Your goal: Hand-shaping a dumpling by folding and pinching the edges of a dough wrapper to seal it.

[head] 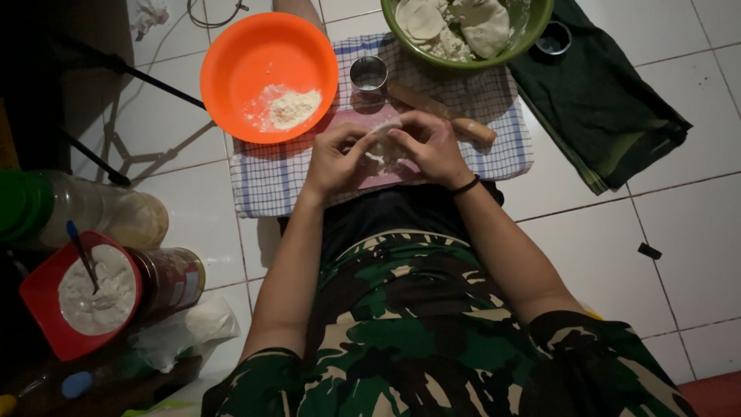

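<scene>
My left hand (333, 158) and my right hand (434, 147) meet over a pink board (356, 123) on a checked cloth (270, 174). Together they pinch a small pale piece of dough (381, 137) between the fingertips. A wooden rolling pin (440, 113) lies just beyond my right hand. A small round metal cutter (369, 74) stands behind the board. An orange bowl (231, 69) with flour sits beyond my left hand. A green bowl (532, 27) holding dough pieces is at the top.
A dark green cloth (594, 100) lies on the white tiled floor at the right. At the left stand a red container (42, 297) of white filling with a spoon, a jar (171, 279), a plastic bottle (100, 210) and a plastic bag (185, 328).
</scene>
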